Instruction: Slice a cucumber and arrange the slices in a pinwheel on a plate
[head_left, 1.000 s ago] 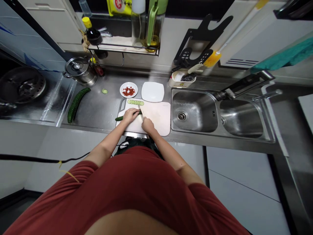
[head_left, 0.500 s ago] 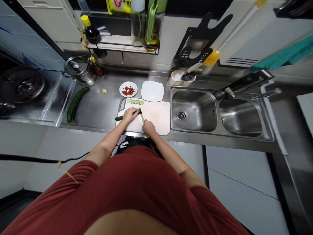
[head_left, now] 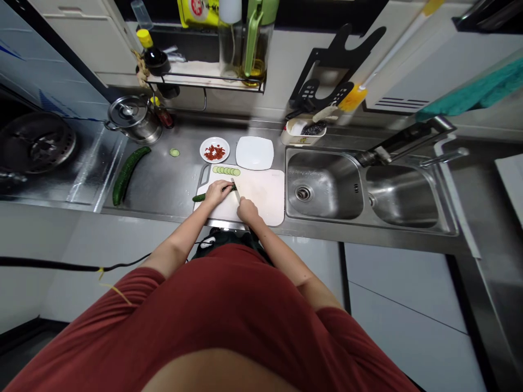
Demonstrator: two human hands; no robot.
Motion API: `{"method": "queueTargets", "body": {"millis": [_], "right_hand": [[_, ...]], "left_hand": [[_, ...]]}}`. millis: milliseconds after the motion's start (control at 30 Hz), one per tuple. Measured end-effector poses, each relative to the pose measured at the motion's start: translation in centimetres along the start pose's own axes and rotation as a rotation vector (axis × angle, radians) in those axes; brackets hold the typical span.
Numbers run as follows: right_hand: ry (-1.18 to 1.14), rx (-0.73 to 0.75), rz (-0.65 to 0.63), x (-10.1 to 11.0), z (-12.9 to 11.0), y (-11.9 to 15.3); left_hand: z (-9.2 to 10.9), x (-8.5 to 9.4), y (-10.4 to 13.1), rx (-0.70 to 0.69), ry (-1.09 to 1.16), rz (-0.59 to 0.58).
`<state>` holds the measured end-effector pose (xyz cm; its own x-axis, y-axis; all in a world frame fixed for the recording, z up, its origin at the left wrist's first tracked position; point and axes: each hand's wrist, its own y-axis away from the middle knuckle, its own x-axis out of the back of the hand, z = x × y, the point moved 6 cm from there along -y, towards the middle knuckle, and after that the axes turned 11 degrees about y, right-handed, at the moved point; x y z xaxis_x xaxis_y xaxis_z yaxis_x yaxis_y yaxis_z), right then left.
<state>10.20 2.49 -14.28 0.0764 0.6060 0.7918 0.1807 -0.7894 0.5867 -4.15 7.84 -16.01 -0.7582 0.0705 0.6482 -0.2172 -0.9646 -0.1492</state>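
Observation:
My left hand point(head_left: 217, 192) grips a cucumber point(head_left: 199, 198) on the white cutting board point(head_left: 265, 196), one end sticking out to its left. In my right hand point(head_left: 247, 210) is a knife point(head_left: 236, 191), its blade against the cucumber's right end, close to my left fingertips. A row of cucumber slices point(head_left: 226, 171) lies along the board's top left edge. Behind the board stand a small plate point(head_left: 203, 153) with chopped red pieces point(head_left: 214, 152) and a white square plate point(head_left: 254, 152).
Left of the board lie a whole cucumber point(head_left: 128, 175) and a single slice point(head_left: 174, 152). A steel pot point(head_left: 134, 120) stands at the back left. A double sink point(head_left: 324, 185) is on the right; a bottle rack point(head_left: 208, 81) hangs above the counter.
My right hand and the knife have shifted very slightly to the left. My left hand stays on the cucumber.

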Motion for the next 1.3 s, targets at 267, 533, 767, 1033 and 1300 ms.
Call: {"method": "queueTargets", "body": {"millis": [267,533,767,1033,1300], "right_hand": [[0.001,0.002,0.051,-0.5,0.3,0.0],[0.0,0.009,0.07,-0.1,-0.3,-1.2],[0.009,0.001,0.056,-1.0,0.3,-0.6],[0.018,0.005,0.07,-1.4,0.3,-1.0],[0.015,0.001,0.043,-1.0,-0.1,-1.3]], "left_hand": [[-0.1,-0.1,-0.1,0.009,0.002,-0.013],[0.1,0.0,0.1,0.014,-0.019,-0.002],[0.4,0.0,-0.1,0.023,-0.016,-0.028],[0.3,-0.1,0.1,-0.006,-0.015,0.007],[0.2,-0.1,0.0,-0.022,-0.018,0.019]]}}
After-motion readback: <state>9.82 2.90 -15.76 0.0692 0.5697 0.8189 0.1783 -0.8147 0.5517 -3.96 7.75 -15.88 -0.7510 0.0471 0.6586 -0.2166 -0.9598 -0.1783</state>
